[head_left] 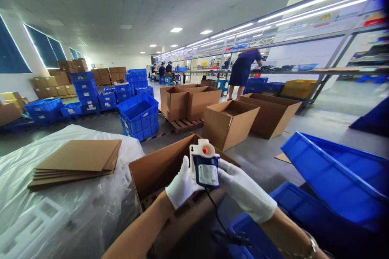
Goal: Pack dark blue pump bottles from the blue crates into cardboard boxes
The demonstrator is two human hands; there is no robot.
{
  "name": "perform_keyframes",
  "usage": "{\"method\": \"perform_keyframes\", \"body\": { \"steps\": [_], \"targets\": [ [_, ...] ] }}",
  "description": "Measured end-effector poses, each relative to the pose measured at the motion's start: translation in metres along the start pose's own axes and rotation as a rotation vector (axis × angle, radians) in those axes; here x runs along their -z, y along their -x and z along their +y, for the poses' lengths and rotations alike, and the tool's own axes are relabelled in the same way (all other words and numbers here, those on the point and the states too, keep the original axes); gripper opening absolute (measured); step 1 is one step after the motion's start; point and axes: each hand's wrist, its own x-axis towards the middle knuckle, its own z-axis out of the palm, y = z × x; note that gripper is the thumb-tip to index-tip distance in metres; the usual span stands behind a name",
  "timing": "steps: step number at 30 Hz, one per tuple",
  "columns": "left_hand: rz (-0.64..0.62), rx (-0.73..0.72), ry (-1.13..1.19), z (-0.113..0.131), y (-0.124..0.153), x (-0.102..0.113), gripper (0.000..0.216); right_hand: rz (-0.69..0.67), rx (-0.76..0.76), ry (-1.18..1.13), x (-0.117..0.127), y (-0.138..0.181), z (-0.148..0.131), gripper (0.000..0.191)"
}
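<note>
Between my two white-gloved hands is a small white and dark blue device [207, 170] with a printed label, a round opening with red inside on top, and a black cable [216, 214] hanging below. My left hand [182, 186] grips its left side and underside, thumb pointing up. From the right, my right hand [243, 186] closes on the other side, its fingertips partly behind the device. Beneath them stands an open cardboard box [161, 170]. The lower cable is bundled near a blue bin [249, 230], where the picture is dark.
Flat cardboard sheets [79, 156] lie on plastic-wrapped goods [91, 210] at left. A tilted blue bin [337, 178] is at right. Open cartons [231, 123] and stacked blue crates [138, 115] stand ahead. A person [245, 68] bends over the workbench [282, 72].
</note>
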Motion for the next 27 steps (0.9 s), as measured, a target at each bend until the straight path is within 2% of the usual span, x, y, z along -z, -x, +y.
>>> {"method": "perform_keyframes", "body": {
  "steps": [3, 6, 8, 10, 12, 14, 16, 18, 20, 22, 23, 25, 27],
  "targets": [
    [0.009, 0.223, -0.095, -0.021, 0.000, 0.029, 0.090, 0.062, 0.050, 0.001, 0.000, -0.026, -0.024, 0.063],
    [-0.033, 0.292, -0.067, -0.029, 0.008, 0.045, 0.089, 0.105, 0.160, 0.008, 0.002, -0.054, -0.045, 0.063],
    [-0.090, 0.286, -0.042, -0.021, 0.017, 0.052, 0.092, 0.128, 0.206, 0.053, 0.010, -0.074, -0.051, 0.062],
    [-0.115, 0.287, -0.044, -0.002, 0.026, 0.060, 0.094, 0.145, 0.228, 0.147, 0.027, -0.097, -0.046, 0.059],
    [-0.092, 0.275, -0.131, 0.023, 0.030, 0.073, 0.088, 0.171, 0.209, 0.370, 0.050, -0.122, -0.032, 0.049],
    [-0.034, 0.246, -0.379, 0.050, 0.025, 0.089, 0.074, 0.203, 0.096, 0.741, 0.074, -0.146, -0.008, 0.037],
    [-0.023, 0.244, -0.851, 0.071, 0.009, 0.108, 0.058, 0.200, -0.082, 1.076, 0.091, -0.168, 0.022, 0.030],
    [-0.061, 0.268, -1.346, 0.078, -0.012, 0.126, 0.044, 0.156, -0.234, 1.225, 0.099, -0.186, 0.055, 0.027],
    [-0.105, 0.297, -1.647, 0.068, -0.037, 0.142, 0.030, 0.104, -0.339, 1.263, 0.099, -0.200, 0.089, 0.025],
    [-0.153, 0.311, -1.750, 0.039, -0.062, 0.156, 0.010, 0.065, -0.421, 1.272, 0.097, -0.210, 0.122, 0.023],
    [-0.192, 0.316, -1.794, 0.020, -0.074, 0.163, 0.011, 0.053, -0.448, 1.262, 0.095, -0.215, 0.137, 0.024],
    [-0.258, 0.292, -1.880, -0.022, -0.098, 0.174, 0.027, 0.040, -0.475, 1.229, 0.094, -0.224, 0.163, 0.025],
    [-0.289, 0.217, -1.966, -0.058, -0.119, 0.184, 0.027, 0.038, -0.469, 1.181, 0.094, -0.231, 0.186, 0.025]
  ]
}}
